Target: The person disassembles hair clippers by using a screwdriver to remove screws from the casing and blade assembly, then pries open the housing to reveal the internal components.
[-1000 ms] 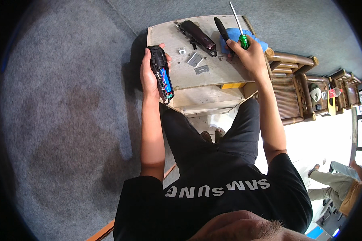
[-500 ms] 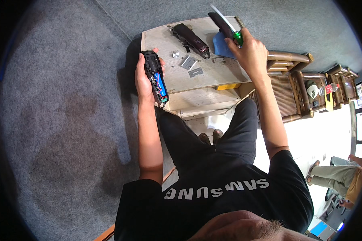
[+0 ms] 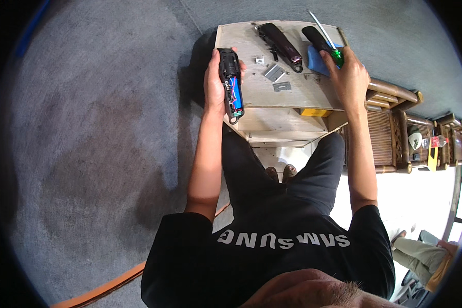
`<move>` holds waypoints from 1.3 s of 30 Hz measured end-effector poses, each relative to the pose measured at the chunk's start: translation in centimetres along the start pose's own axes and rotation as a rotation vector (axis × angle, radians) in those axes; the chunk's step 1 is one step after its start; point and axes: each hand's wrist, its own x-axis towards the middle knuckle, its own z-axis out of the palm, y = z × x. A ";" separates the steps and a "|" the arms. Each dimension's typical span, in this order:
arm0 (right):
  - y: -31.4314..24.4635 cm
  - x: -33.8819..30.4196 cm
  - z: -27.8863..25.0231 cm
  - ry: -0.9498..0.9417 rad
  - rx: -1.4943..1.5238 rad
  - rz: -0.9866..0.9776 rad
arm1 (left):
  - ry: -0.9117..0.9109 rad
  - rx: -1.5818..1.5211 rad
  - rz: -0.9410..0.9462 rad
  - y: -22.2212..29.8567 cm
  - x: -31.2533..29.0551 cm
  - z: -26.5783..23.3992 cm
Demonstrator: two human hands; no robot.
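Observation:
My left hand (image 3: pixel 214 88) is closed around an opened hair clipper body (image 3: pixel 230 62), held upright at the table's left edge. Its black housing shows a blue battery (image 3: pixel 235 93) and thin coloured wires. A screwdriver (image 3: pixel 336 55) with a green handle and long shaft is gripped in my right hand (image 3: pixel 351 79); its tip points up and left. Behind it lie a black elongated piece (image 3: pixel 314 37) and a blue cloth (image 3: pixel 316 61). A second, dark hair clipper (image 3: pixel 282 45) rests on the table between my hands, with metal blade parts (image 3: pixel 275 73) and a flat grey plate (image 3: pixel 282 87) nearer me.
The pale wooden table (image 3: pixel 256 98) has an open shelf below, with a yellow item (image 3: pixel 314 112) inside. Tiny loose parts lie on top. Bamboo seating (image 3: pixel 381 133) stands to the right, holding a bottle (image 3: pixel 436 142). Another person's legs (image 3: pixel 416 254) show at lower right.
The view has shifted, so the table and both hands appear further right. Both hands keep their holds; the screwdriver stays raised over the table's right side, with little movement.

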 end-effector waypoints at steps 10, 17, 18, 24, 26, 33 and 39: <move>-1.3 -1.0 0.3 0.316 0.186 -0.100 | -0.007 0.036 -0.005 0.3 -0.3 0.2; -3.3 -4.1 1.1 0.059 0.408 -0.067 | -0.018 0.029 -0.053 0.8 -0.7 0.7; -3.7 -4.5 1.0 -0.039 0.434 -0.025 | -0.040 0.005 -0.062 0.8 -0.7 0.7; -6.6 -5.9 -1.7 -0.409 0.616 -0.049 | -0.140 0.046 -0.093 1.0 -1.2 0.4; -6.7 -6.3 -2.0 -0.497 0.672 -0.090 | -0.164 0.050 -0.096 1.2 -1.2 0.4; -6.6 -6.8 -3.7 -0.467 0.700 -0.024 | -0.180 0.076 -0.083 1.3 -1.1 0.8; -6.2 -6.9 -4.2 -0.540 0.630 -0.077 | -0.178 0.168 -0.095 1.6 -1.5 0.9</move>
